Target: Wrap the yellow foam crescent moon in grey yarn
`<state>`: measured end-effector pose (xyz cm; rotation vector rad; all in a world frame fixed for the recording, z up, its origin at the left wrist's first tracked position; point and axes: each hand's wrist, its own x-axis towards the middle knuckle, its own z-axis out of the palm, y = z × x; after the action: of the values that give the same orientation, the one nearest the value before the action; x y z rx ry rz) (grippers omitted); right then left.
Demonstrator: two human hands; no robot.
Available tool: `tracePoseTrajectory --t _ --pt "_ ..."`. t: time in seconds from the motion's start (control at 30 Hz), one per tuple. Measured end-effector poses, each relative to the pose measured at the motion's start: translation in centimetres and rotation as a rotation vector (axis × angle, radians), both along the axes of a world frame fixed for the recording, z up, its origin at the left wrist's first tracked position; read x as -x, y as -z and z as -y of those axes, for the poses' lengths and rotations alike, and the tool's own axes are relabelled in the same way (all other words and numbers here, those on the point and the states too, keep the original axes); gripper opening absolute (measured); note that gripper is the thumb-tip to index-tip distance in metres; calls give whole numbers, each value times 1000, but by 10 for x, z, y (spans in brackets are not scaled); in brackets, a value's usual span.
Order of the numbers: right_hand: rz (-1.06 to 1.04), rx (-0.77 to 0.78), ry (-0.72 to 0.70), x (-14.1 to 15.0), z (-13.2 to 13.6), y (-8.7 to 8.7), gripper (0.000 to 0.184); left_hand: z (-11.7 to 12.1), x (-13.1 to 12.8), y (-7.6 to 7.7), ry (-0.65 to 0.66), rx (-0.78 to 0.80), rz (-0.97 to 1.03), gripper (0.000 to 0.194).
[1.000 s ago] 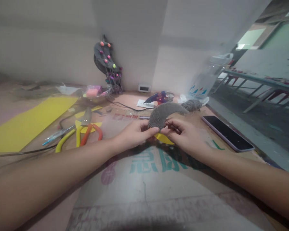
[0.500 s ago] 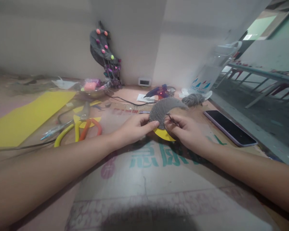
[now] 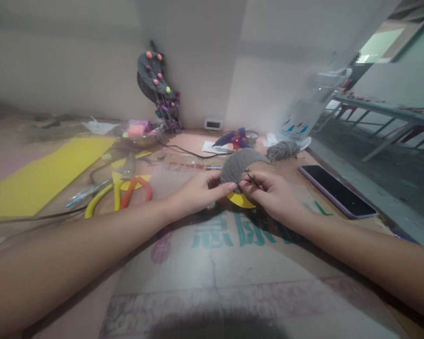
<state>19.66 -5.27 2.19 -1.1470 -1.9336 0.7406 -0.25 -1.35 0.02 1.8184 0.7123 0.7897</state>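
Note:
A crescent [image 3: 238, 165] wrapped in grey yarn stands tilted over the middle of the table, its lower end bare yellow card. My left hand [image 3: 207, 188] grips its left edge, thumb laid across the front. On the other side my right hand [image 3: 268, 190] is closed, finger and thumb pinched together against the crescent's inner edge. A thin dark strand, apparently yarn [image 3: 254, 179], shows between those fingers; its exact course is partly hidden. Behind the right hand lies a loose bundle of grey yarn [image 3: 283, 150].
To the left are pliers [image 3: 129, 167] with yellow handles, orange-handled scissors [image 3: 130, 188] and a yellow sheet [image 3: 53, 174]. A glue gun [image 3: 233, 138] with a lit red light lies behind. A phone [image 3: 337, 190] and a bottle [image 3: 300, 113] stand right; a decorated crescent [image 3: 150, 77] hangs behind.
The view has shifted slightly, so the background sits a little lower. Both hands keep their hold, and the crescent has dipped and tilted slightly.

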Motion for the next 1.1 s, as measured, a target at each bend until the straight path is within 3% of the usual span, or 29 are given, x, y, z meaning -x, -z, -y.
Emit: tracePoseTrajectory --t 0.27,0.57,0.77,1.1 --pt "-37 48 25 -2 -1 0 27 -1 -1 -1 3 56 40 29" --pt "85 -38 50 -3 -2 2 19 0 0 -3 -37 -2 27 29" --pt "20 -15 38 -4 -2 1 26 0 -1 -4 -16 36 88 26" --pt "87 -85 131 -3 -3 1 18 -1 0 -2 -79 62 54 34"
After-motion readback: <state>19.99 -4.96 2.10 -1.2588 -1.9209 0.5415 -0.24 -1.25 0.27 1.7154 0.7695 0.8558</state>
